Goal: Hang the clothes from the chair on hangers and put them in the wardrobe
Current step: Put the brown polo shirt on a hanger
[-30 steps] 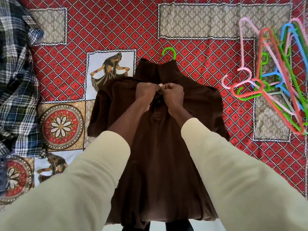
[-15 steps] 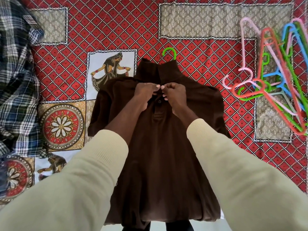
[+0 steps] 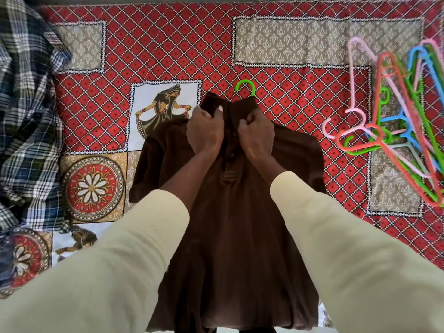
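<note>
A dark brown polo shirt point(image 3: 230, 224) lies flat on the patterned bed, its lower edge hanging over the near side. A green hanger is inside it; only the hook point(image 3: 245, 86) shows above the collar. My left hand point(image 3: 204, 131) pinches the left side of the collar, thumb on top. My right hand point(image 3: 255, 133) grips the right side of the collar with curled fingers. The placket's buttons show between my wrists.
A red, patterned bedspread point(image 3: 168, 51) covers the bed. A crumpled blue-and-white plaid garment point(image 3: 26, 116) lies at the left. A pile of several plastic hangers point(image 3: 396, 126) in pink, orange, green and blue lies at the right.
My hands have moved up from the placket, where their fingertips met, to the collar, and now sit slightly apart, each holding one side.
</note>
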